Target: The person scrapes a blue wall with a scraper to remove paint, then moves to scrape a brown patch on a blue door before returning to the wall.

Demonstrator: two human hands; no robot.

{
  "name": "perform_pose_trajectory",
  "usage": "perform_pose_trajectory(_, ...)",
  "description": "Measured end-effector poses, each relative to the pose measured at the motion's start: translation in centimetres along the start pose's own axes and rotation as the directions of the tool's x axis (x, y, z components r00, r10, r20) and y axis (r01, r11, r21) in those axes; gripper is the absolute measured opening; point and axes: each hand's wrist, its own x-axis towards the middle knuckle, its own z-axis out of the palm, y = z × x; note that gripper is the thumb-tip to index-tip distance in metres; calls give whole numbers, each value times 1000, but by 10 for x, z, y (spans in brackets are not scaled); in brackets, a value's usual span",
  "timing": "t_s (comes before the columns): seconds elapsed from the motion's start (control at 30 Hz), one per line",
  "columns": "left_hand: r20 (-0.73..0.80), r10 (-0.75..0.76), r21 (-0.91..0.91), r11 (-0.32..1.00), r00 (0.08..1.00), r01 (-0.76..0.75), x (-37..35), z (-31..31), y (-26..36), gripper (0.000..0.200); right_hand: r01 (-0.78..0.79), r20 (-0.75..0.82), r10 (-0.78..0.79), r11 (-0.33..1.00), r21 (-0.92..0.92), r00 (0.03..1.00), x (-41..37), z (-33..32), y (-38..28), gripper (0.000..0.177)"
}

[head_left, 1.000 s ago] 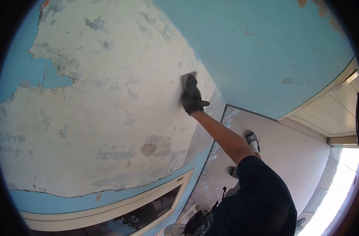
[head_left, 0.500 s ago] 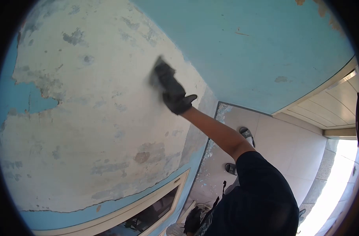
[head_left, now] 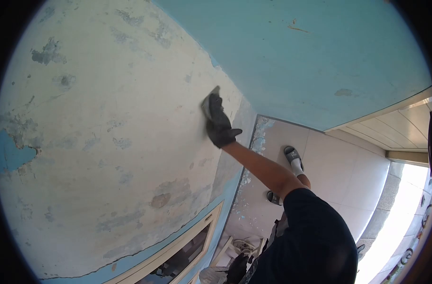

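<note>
- Flat grey pad (head_left: 207,107) is gripped by the gloved right hand (head_left: 220,124), held at the patchy white wall (head_left: 145,118), near the corner with the blue wall (head_left: 273,57).
- Step in hand, as judged: wall surface being rubbed or scraped.
- For any further stroke, flat pad and even pressure seem called for.
- Pad's working face is hidden; full wall contact can't be confirmed.
- Gloved left hand (head_left: 237,269) is seen low, cut off; whether anything is gripped can't be told.
</note>
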Motion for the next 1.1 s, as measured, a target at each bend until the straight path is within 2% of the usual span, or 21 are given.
perform_pose_trajectory(0.1,-1,127,122,985,992,-125,-14,5,3,31,213,35,-234,930,300,972,-21,-15,1,64)
perform_pose_trajectory(0.13,-6,168,153,974,986,-165,-10,7,-12,31,-419,291,317,798,432,903,-1,-26,-4,67)
perform_pose_trajectory(0.2,-68,170,41,985,983,-167,-6,17,-67,30,-177,137,162,978,107,977,1,-17,-11,74)
perform_pose_trajectory(0.23,-93,147,-44,987,985,-152,4,24,-84,30,121,52,-137,963,243,989,9,-37,-46,73)
perform_pose_trajectory(0.3,-82,86,-140,985,993,-97,7,31,-107,30,643,-118,-644,699,311,756,20,-67,-97,65)
perform_pose_trajectory(0.37,-52,76,-147,986,996,-83,6,29,-113,31,290,-166,-254,921,259,953,40,-33,-73,59)
perform_pose_trajectory(0.4,-80,46,-204,977,996,-62,2,25,-111,31,-139,98,116,948,285,988,49,-33,-76,60)
perform_pose_trajectory(0.47,-104,24,-275,960,994,-52,4,28,-115,32,-15,94,-17,942,335,995,59,-37,-101,61)
perform_pose_trajectory(0.5,-107,22,-265,963,994,-49,6,24,-108,32,522,-201,-482,791,318,853,60,-42,-122,61)
perform_pose_trajectory(0.53,-110,17,-233,972,994,-42,8,19,-100,33,530,-200,-490,789,313,848,66,-42,-118,61)
perform_pose_trajectory(0.63,-97,-84,-44,996,992,80,-1,0,-43,34,257,-64,-250,956,143,966,79,-24,-98,72)
perform_pose_trajectory(0.7,-134,32,131,991,991,-15,-1,-5,-40,35,-295,268,198,871,393,943,88,-73,-170,71)
perform_pose_trajectory(0.73,-148,279,300,927,949,-226,1,-2,-54,34,257,30,-296,872,416,955,85,-75,-178,67)
perform_pose_trajectory(0.77,-158,286,300,926,945,-230,10,-1,-59,34,732,-193,-713,608,308,674,87,-77,-185,62)
perform_pose_trajectory(0.8,-167,179,82,982,970,-167,14,2,-64,33,809,-144,-805,537,239,576,95,-90,-191,63)
perform_pose_trajectory(0.83,-161,130,-26,990,978,-136,13,3,-71,33,675,-158,-656,719,165,738,101,-55,-163,67)
perform_pose_trajectory(0.87,-154,80,-134,986,985,-101,12,3,-76,32,114,123,-161,939,324,979,106,-68,-176,68)
perform_pose_trajectory(0.93,-115,505,476,784,855,-399,22,-3,-83,30,48,91,-64,984,169,994,98,-73,-189,64)
perform_pose_trajectory(1.03,-202,164,-85,979,966,-184,24,10,-101,29,798,-188,-777,597,85,601,83,-87,-197,52)
perform_pose_trajectory(1.07,-192,31,-279,957,981,-85,16,14,-104,29,580,-115,-568,799,161,815,87,-50,-162,54)
perform_pose_trajectory(1.1,-165,202,-66,974,965,-215,17,9,-101,28,35,106,-62,970,239,992,91,-35,-147,55)
